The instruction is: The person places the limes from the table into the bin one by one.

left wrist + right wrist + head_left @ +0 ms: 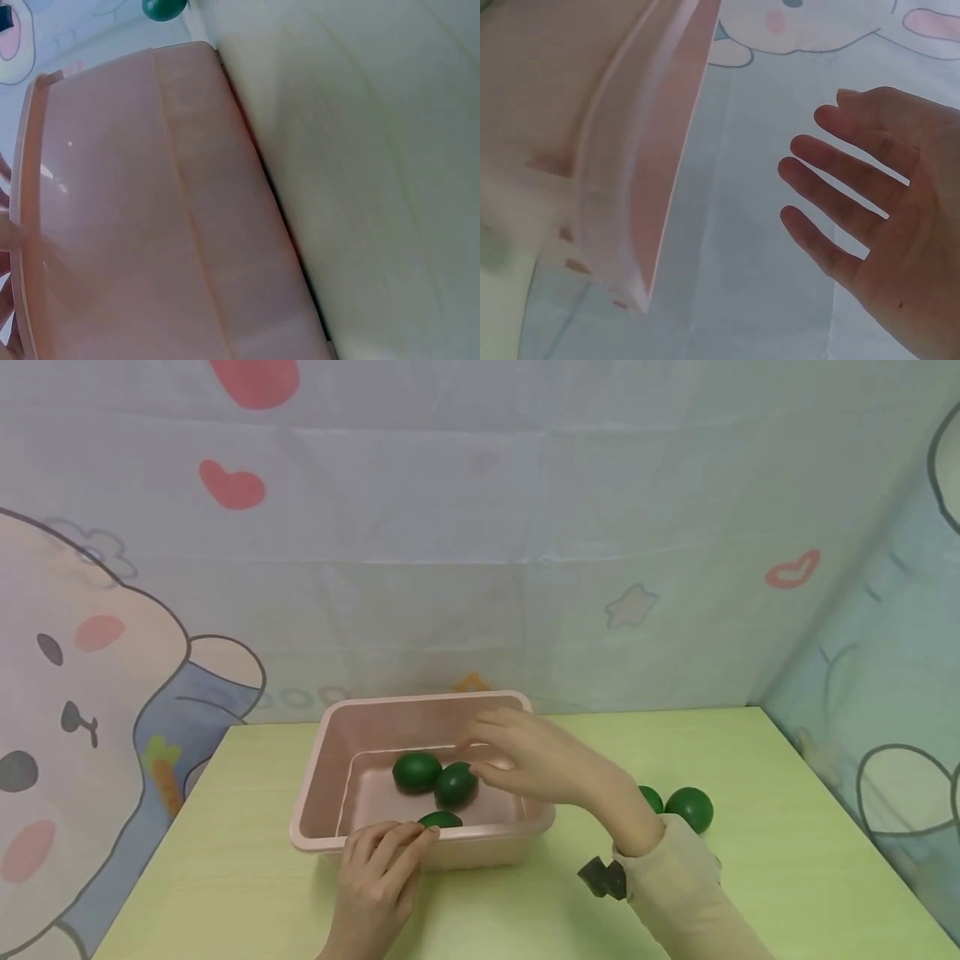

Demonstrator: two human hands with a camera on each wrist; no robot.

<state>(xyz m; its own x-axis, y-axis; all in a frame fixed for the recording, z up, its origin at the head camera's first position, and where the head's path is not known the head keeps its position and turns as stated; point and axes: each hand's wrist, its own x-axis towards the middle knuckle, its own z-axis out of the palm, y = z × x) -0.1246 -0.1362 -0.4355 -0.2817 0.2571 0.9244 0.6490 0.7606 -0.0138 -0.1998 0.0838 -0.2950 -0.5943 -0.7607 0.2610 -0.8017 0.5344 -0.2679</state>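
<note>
A pink plastic bin [480, 852] stands on the table. Inside lie smooth dark green oval things, one at the back [416, 772], one beside it [456, 785] and one partly hidden behind the near rim [441, 819]. My left hand [378, 872] holds the bin's near rim, fingers bent over it; the left wrist view has those fingers [7, 234] at the rim. Over the bin's right side hovers my right hand [517, 752], slightly blurred. In the right wrist view its fingers [832, 191] are spread and hold nothing.
Right of the bin, a round green ball [689, 810] sits on the light green table [780, 860], with another green one [651, 798] partly behind my right forearm. A dark strap piece [602, 877] sticks out at the right sleeve. A printed cloth [570, 527] hangs behind.
</note>
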